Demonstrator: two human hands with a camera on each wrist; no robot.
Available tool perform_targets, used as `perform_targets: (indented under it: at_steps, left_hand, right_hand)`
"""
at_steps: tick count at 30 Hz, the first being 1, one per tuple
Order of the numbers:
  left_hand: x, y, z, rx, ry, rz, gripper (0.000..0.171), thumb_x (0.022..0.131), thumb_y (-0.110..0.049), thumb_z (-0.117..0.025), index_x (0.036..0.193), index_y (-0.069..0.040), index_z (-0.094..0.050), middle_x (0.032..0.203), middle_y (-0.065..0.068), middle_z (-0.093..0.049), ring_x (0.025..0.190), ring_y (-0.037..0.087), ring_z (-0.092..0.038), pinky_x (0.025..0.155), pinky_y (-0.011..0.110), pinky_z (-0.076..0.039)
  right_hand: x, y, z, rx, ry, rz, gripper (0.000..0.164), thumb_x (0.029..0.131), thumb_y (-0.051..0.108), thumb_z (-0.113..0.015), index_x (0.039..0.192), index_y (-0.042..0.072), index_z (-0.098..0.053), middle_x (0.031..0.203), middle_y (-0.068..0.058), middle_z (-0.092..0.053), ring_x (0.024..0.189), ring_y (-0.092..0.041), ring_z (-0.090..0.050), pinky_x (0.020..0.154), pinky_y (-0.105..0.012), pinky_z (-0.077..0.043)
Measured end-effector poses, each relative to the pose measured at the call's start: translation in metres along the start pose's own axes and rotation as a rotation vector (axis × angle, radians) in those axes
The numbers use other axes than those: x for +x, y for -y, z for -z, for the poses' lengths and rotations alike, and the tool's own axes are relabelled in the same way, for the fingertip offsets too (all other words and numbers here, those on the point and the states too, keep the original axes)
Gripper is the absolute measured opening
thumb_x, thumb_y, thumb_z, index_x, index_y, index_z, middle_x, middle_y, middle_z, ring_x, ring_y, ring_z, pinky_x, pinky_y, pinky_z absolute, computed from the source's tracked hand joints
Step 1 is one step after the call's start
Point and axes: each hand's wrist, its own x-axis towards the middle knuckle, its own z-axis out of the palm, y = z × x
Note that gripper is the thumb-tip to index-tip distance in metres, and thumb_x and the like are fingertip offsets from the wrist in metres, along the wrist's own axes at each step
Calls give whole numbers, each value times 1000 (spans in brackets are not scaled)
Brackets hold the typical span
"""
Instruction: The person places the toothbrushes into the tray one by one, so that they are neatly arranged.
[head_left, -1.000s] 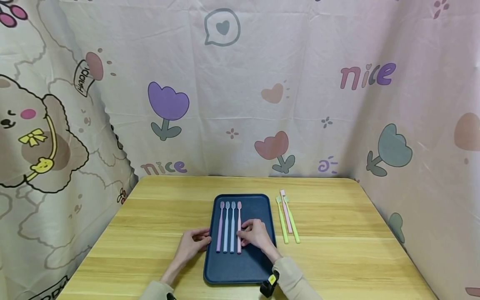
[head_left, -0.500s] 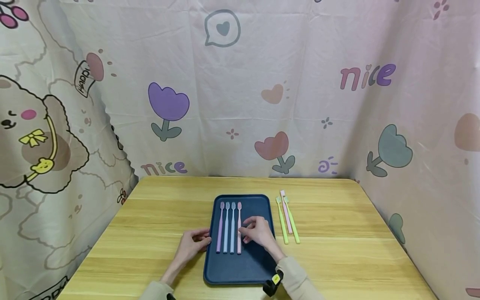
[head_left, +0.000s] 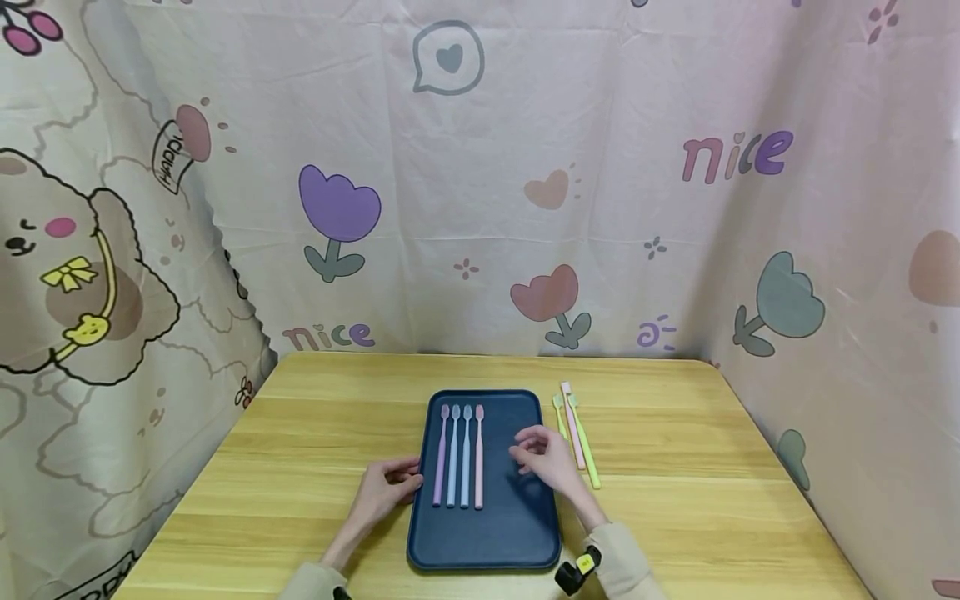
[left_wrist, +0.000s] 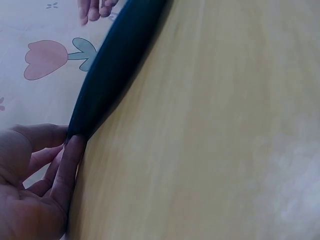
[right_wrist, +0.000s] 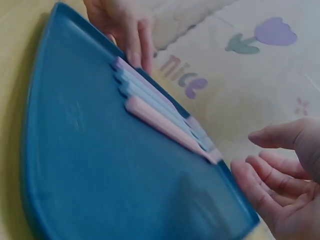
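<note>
On the dark blue tray (head_left: 517,533) lie several toothbrushes side by side, heads away from me: a purple toothbrush (head_left: 440,467), light blue toothbrushes (head_left: 452,467) and a pink toothbrush (head_left: 479,475) at the row's right end. My left hand (head_left: 382,492) holds the tray's left rim with thumb and fingers, seen closer in the left wrist view (left_wrist: 45,175). Over the tray's right side hovers my right hand (head_left: 551,458), its fingers loosely bent and thumb apart. The right wrist view shows nothing between those fingers (right_wrist: 272,177).
Right of the tray, a loose group of toothbrushes lies on the wooden table (head_left: 675,500): a pink toothbrush (head_left: 573,429) between green ones (head_left: 588,454). My right hand partly hides the left green one. A printed curtain (head_left: 465,208) stands behind the table.
My right hand has let go of the pink toothbrush at the row's right end and moved right toward the tray's right edge. The left hand stays at the left rim.
</note>
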Motion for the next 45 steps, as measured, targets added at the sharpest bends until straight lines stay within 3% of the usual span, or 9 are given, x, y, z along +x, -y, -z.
perform_targets:
  at_steps: [10,16,18,21,23,28,36,40,45]
  left_hand:
    - [0,2,-1,-7,-14,1,37,87,0,-74,122,9,-67,106,23,-73,85,16,-68,64,28,-63]
    - [0,3,0,-13,-6,-7,38,87,-1,-74,122,9,-67,106,23,-73,85,14,-68,65,26,-63]
    - [-1,2,0,-14,-7,-7,37,87,-1,-75,122,9,-67,106,23,-73,85,14,-68,65,26,-62]
    - [-1,2,0,-14,-10,-3,37,87,-1,-75,122,9,-67,106,22,-73,85,14,-67,65,26,-62]
    - [-1,2,0,-16,-11,0,37,87,-1,-75,122,9,-68,106,22,-73,85,14,-67,65,26,-62]
    - [0,2,0,-16,-11,3,37,88,-1,-74,122,9,-67,106,22,-72,85,15,-67,65,27,-63]
    - [1,4,-1,-8,-20,4,36,87,-1,-74,122,8,-68,106,22,-73,85,15,-67,64,27,-63]
    - [0,3,0,-9,-16,-2,36,87,-1,-74,122,9,-68,106,22,-73,84,14,-67,64,27,-62]
    - [-1,3,0,-5,-5,-17,38,87,-2,-75,122,10,-67,105,22,-73,85,14,-68,65,28,-63]
  right_hand:
    - [-7,-20,46,26,-253,-19,25,85,-5,-73,105,-15,-64,87,-15,-70,68,-2,-60,58,-20,-55]
    - [-14,-27,72,6,-367,-2,27,86,-6,-73,108,-17,-64,93,-25,-70,73,-1,-62,68,-13,-53]
    - [-15,-32,79,9,-412,12,27,85,-6,-73,109,-16,-64,92,-22,-71,74,0,-62,69,-12,-54]
    - [-14,-48,87,17,-467,35,27,85,-6,-73,109,-16,-64,87,-7,-71,74,2,-62,71,-10,-54]
    - [-15,-50,90,18,-480,33,28,86,-6,-72,110,-17,-63,85,0,-69,74,3,-62,70,-10,-54]
    - [-17,-55,94,4,-467,7,30,87,-2,-73,112,-15,-64,86,-2,-69,74,3,-62,68,-11,-53]
    - [-16,-68,96,-34,-436,71,27,87,1,-73,108,-13,-65,80,8,-68,68,2,-61,53,-14,-48]
    - [-14,-69,95,-80,-426,5,24,88,4,-74,108,-8,-68,81,3,-66,65,1,-57,56,-14,-48]
    - [-13,-68,95,-115,-417,-65,27,89,5,-75,111,-9,-68,88,-13,-69,66,1,-55,60,-14,-48]
